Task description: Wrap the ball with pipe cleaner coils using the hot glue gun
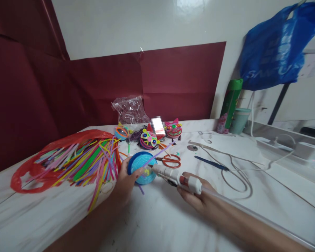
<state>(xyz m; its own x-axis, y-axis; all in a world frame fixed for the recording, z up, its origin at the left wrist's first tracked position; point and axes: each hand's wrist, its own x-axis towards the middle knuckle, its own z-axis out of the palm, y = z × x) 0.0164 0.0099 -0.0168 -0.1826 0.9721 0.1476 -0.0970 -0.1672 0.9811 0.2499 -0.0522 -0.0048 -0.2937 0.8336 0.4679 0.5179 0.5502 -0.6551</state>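
A round blue coil (147, 178), dark blue at its rim and lighter blue inside, is tilted up in my left hand (127, 180), thumb on its face. A purple pipe cleaner (161, 150) runs slantwise across it, with a small yellow patch near the middle. My right hand (195, 196) is wrapped round a white glue gun (170, 175). The gun's nozzle points left and meets or nearly meets the coil's face; I cannot tell whether it touches. A clear glue stick (241, 206) sticks out of the gun's back.
Left, a red plastic bag (28, 187) holds many coloured pipe cleaners (86, 159). Orange-handled scissors (172, 161) lie behind the gun. Decorated cat-like crafts (148, 139) and a clear plastic bag (130, 110) stand at the back. Right are a blue-handled tool (211, 163), a looped cable (248, 185) and a green can (231, 101).
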